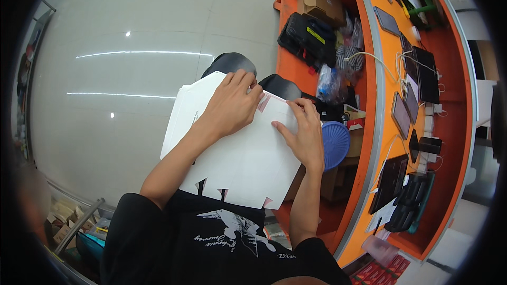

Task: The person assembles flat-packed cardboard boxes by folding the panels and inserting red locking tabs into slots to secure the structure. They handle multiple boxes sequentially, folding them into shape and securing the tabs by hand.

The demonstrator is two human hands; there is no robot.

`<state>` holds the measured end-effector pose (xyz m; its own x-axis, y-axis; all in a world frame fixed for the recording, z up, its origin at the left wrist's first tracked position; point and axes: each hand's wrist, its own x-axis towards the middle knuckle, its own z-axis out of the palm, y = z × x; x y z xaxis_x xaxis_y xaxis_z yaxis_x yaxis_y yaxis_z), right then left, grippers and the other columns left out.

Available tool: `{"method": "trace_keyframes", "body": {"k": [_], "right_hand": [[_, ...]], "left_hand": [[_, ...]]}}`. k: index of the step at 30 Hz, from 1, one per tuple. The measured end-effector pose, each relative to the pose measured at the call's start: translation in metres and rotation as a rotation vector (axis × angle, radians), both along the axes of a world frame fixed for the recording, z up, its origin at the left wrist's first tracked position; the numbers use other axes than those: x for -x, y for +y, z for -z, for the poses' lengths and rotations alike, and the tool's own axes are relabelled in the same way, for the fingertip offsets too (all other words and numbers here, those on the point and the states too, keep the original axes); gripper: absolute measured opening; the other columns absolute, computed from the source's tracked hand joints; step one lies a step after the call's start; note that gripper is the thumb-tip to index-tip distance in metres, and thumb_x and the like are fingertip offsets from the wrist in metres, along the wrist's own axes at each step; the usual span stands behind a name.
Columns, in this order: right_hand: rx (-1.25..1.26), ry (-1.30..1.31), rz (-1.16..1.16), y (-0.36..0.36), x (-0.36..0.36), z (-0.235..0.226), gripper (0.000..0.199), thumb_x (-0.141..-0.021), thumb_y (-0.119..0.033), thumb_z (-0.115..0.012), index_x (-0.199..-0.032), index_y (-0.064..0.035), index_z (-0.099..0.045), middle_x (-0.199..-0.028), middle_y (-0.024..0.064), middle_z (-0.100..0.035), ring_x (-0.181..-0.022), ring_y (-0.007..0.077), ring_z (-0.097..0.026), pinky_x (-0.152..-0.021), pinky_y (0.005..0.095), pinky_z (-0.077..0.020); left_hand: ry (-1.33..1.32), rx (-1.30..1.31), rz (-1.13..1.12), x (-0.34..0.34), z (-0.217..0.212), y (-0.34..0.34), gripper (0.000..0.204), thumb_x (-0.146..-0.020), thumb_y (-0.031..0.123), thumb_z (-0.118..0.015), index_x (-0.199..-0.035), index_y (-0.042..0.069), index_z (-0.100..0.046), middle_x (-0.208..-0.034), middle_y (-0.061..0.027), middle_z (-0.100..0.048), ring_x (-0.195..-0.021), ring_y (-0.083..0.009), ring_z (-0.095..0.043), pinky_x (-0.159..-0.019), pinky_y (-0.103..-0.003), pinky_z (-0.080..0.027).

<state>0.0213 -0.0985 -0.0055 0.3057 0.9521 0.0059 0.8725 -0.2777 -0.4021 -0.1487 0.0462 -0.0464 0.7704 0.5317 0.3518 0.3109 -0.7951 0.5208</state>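
Note:
A flat white die-cut cardboard sheet point(248, 158), an unfolded box with notched tabs along its near edge, lies across my lap. My left hand point(232, 103) rests on its far part, fingers curled over the top edge near a pinkish strip. My right hand point(303, 132) presses flat on the sheet's right side, fingers pointing toward that same strip. Both forearms come up from my black printed shirt point(222, 243). Two black shoes point(253, 74) show beyond the sheet.
An orange curved counter point(380, 126) runs along the right, carrying several phones, tablets and white cables. Its lower shelf holds a cardboard box point(322, 2), a black bag point(306, 34) and a blue round lid point(335, 145). Glossy grey floor point(132, 74) spreads left.

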Motion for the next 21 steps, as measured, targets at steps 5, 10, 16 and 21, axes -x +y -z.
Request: {"method": "trace_keyframes", "body": {"k": [5, 10, 16, 21], "right_hand": [[-0.054, -0.009, -0.023, -0.004, 0.006, -0.017, 0.052, -0.081, -0.021, -0.085, -0.120, 0.0035, -0.061, -0.124, 0.0162, -0.059, -0.116, 0.0384, -0.057, -0.101, 0.0462, -0.0460], [-0.125, 0.024, -0.039, -0.014, 0.013, -0.050, 0.050, -0.079, -0.021, -0.087, -0.115, 0.0012, -0.060, -0.124, 0.0170, -0.059, -0.114, 0.0387, -0.058, -0.099, 0.0466, -0.0452], [-0.162, -0.049, -0.060, -0.029, 0.025, -0.077, 0.050, -0.074, -0.019, -0.090, -0.111, -0.0011, -0.061, -0.126, 0.0163, -0.062, -0.112, 0.0368, -0.060, -0.098, 0.0470, -0.0448], [-0.199, -0.110, -0.049, -0.041, 0.041, -0.091, 0.048, -0.072, -0.017, -0.090, -0.108, -0.0038, -0.062, -0.122, 0.0134, -0.065, -0.119, 0.0334, -0.062, -0.098, 0.0479, -0.0430]], "left_hand": [[-0.015, -0.033, 0.020, 0.008, -0.016, -0.008, 0.015, -0.092, 0.012, -0.070, -0.103, 0.001, -0.069, -0.106, -0.0116, -0.060, -0.106, -0.0307, -0.057, -0.094, -0.043, -0.046], [-0.112, -0.088, 0.006, 0.023, -0.053, -0.024, 0.025, -0.086, 0.013, -0.077, -0.107, 0.004, -0.068, -0.108, -0.0108, -0.059, -0.108, -0.0333, -0.056, -0.096, -0.046, -0.047], [-0.138, -0.121, 0.028, 0.042, -0.082, -0.038, 0.038, -0.077, 0.009, -0.084, -0.112, 0.004, -0.071, -0.110, -0.0104, -0.063, -0.105, -0.0334, -0.059, -0.091, -0.051, -0.049], [-0.110, -0.132, 0.063, 0.058, -0.101, -0.048, 0.040, -0.074, 0.010, -0.085, -0.112, 0.004, -0.072, -0.106, -0.0099, -0.063, -0.099, -0.0329, -0.059, -0.086, -0.050, -0.048]]}}
